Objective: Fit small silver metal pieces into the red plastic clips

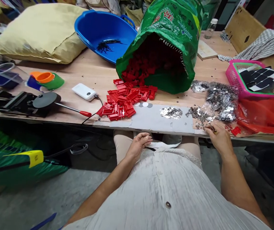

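Note:
My right hand (219, 138) is at the table's front edge, its fingers pinched at the loose small metal pieces (200, 115). A thin brownish bit shows between the fingertips, too small to name. My left hand (139, 146) is over my lap, just below the table edge, with its fingers curled together; what they hold, if anything, is hidden. Between the hands, a heap of shiny flat metal pieces (171, 112) rests on a grey board (148, 119). Red plastic housings (122, 100) are piled left of the board, in front of an open green sack (175, 19) with more red pieces inside.
A blue basin (86, 27) with black strips stands behind. At left are a hand press with a red-tipped lever (72, 109) and a white power bank (83, 91). A clear bag of metal parts (222, 100), a pink basket (231, 76) and red plastic (266, 115) lie right.

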`<act>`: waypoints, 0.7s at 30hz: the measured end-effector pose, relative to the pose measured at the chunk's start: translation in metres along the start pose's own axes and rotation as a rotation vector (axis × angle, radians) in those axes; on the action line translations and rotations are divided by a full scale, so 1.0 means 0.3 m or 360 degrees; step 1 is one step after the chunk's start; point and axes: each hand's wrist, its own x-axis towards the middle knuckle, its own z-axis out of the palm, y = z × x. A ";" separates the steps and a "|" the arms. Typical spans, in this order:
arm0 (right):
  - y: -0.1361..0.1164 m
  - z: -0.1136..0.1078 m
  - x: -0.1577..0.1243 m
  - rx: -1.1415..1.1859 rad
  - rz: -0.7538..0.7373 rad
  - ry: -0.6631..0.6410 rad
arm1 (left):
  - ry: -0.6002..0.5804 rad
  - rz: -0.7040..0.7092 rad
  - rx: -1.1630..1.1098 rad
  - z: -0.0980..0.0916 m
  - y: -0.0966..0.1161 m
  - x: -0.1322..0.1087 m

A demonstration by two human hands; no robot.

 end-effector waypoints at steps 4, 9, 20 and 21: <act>-0.009 0.010 -0.017 -0.0022 0.0118 -0.0030 | 0.0008 0.0265 0.0117 -0.014 0.036 -0.006; -0.014 0.014 -0.024 -0.0015 0.0129 -0.0012 | 0.0102 0.0630 0.0213 -0.037 0.104 0.018; 0.037 -0.009 -0.017 -0.0294 -0.0155 0.0141 | 0.1054 0.1545 0.1723 -0.188 0.286 0.131; 0.045 -0.006 -0.017 -0.0292 -0.0132 0.0140 | 0.1079 0.1542 0.1861 -0.185 0.288 0.133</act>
